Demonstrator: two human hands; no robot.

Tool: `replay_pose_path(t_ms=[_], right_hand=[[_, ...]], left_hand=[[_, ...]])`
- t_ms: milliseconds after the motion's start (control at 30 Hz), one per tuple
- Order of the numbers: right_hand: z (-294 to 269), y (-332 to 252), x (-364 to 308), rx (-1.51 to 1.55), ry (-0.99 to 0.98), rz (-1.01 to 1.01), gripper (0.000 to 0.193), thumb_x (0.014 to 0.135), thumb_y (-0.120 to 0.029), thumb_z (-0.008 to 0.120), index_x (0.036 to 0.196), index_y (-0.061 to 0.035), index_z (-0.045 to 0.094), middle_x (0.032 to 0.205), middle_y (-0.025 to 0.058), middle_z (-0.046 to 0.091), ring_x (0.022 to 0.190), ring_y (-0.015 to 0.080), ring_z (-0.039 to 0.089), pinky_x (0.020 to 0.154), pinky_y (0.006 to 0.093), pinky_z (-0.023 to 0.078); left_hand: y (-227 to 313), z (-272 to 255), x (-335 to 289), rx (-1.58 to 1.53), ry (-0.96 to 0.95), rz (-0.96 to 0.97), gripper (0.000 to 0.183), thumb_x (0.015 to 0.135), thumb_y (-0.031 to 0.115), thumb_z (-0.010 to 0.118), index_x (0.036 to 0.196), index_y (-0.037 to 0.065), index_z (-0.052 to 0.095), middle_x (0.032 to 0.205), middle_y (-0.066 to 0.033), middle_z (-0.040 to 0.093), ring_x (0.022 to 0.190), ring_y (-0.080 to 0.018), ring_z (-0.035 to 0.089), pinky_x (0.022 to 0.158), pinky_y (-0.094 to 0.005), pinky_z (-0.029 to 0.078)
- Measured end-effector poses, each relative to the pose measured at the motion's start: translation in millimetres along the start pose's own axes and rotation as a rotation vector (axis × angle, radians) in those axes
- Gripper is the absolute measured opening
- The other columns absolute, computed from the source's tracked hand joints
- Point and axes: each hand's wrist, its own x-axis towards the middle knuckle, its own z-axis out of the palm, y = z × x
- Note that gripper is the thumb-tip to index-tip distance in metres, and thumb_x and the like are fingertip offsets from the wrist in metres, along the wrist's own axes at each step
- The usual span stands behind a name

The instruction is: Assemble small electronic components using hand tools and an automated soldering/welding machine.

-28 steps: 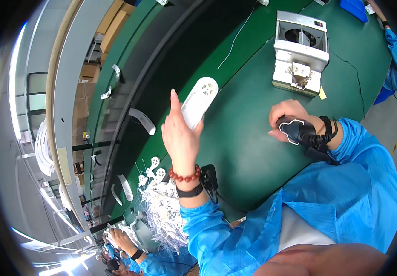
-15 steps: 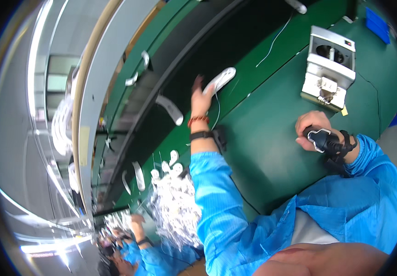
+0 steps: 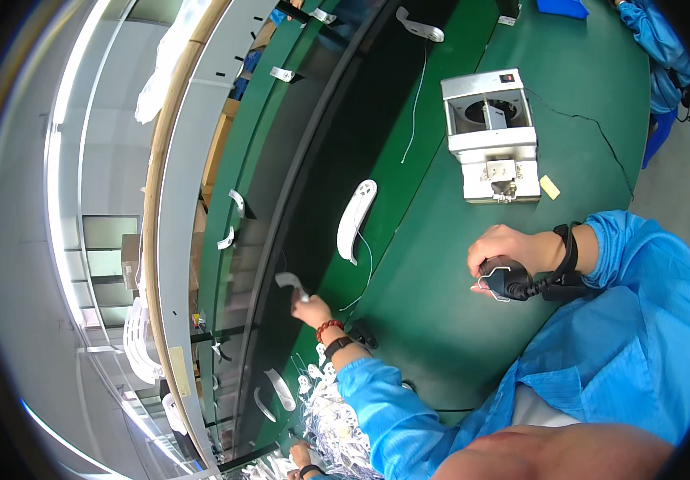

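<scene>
My left hand (image 3: 311, 310) reaches out over the black belt. Its fingers are closed on the lower end of a white curved plastic piece (image 3: 289, 280). In front of me my right hand (image 3: 501, 248) is wrapped round a black electric screwdriver (image 3: 506, 280) with a metal hanging loop and a cord. The screwdriver's tip is hidden below the hand. Between the belt and the mat lies a larger white curved housing (image 3: 354, 220) with a thin white wire trailing from it. Beyond my right hand stands a silver screw feeder (image 3: 490, 136).
A pile of white parts and wires (image 3: 337, 420) lies beside my left forearm. More white pieces (image 3: 279, 390) sit on the belt (image 3: 321, 160). A yellow slip (image 3: 550, 187) is by the feeder, a blue bin (image 3: 562, 8) farther off. A co-worker's hand (image 3: 301, 456) shows at the bottom.
My left hand has left the white housing with the wire, drawn back toward me and closed on a smaller curved piece over the belt. My right hand still holds the screwdriver. The view has shifted.
</scene>
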Motion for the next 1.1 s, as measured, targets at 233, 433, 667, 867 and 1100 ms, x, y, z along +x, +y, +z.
replay_pose_path(t_ms=[233,433,667,867,1100], right_hand=[[12.5,-6.4,12.7,-0.008,-0.078,0.098,0.031,0.080,-0.006,0.082,0.097,-0.0072,0.055,0.081,0.0034,0.069,0.066,0.0171,0.069,0.056,0.0297,0.051],[7.6,-7.0,2.9,0.019,0.060,0.226,0.027,0.081,-0.007,0.079,0.096,-0.0068,0.057,0.083,0.0026,0.067,0.067,0.0148,0.066,0.061,0.0289,0.052],[11.4,-11.8,6.9,-0.033,0.082,0.266,0.022,0.086,-0.004,0.072,0.096,-0.0069,0.052,0.082,0.0051,0.064,0.070,0.0133,0.063,0.061,0.0291,0.051],[17.4,-19.5,8.7,0.280,0.254,0.417,0.016,0.088,-0.002,0.069,0.089,-0.0051,0.054,0.077,0.0038,0.060,0.066,0.0110,0.058,0.059,0.0274,0.047],[-61.0,-65.6,42.0,0.352,0.486,-0.088,0.010,0.097,-0.005,0.058,0.102,-0.0019,0.050,0.067,0.0088,0.058,0.055,0.0167,0.055,0.054,0.0331,0.048]], left_hand=[[82.3,-162.4,-44.1,-0.818,0.457,-0.386,0.035,0.098,0.023,0.070,0.115,-0.007,0.062,0.109,-0.0127,0.068,0.092,-0.0187,0.060,0.087,-0.0330,0.049],[127.4,-259.5,-83.7,-1.311,0.476,-0.090,0.040,0.103,0.024,0.061,0.128,-0.006,0.053,0.127,-0.0219,0.061,0.118,-0.0288,0.061,0.106,-0.0414,0.049],[179.5,-262.5,-124.9,-0.817,-0.799,0.419,0.052,0.096,0.022,0.064,0.143,0.003,0.051,0.114,-0.0153,0.069,0.100,-0.0297,0.068,0.089,-0.0382,0.054],[244.4,-166.7,-184.1,-0.756,-1.283,0.867,0.049,0.094,0.027,0.065,0.141,0.016,0.056,0.113,-0.0174,0.069,0.096,-0.0392,0.066,0.084,-0.0442,0.054],[248.2,-197.9,-184.7,-0.291,-0.760,0.666,0.066,0.078,0.037,0.080,0.137,0.014,0.059,0.110,-0.0093,0.066,0.097,-0.0312,0.066,0.081,-0.0446,0.051]])
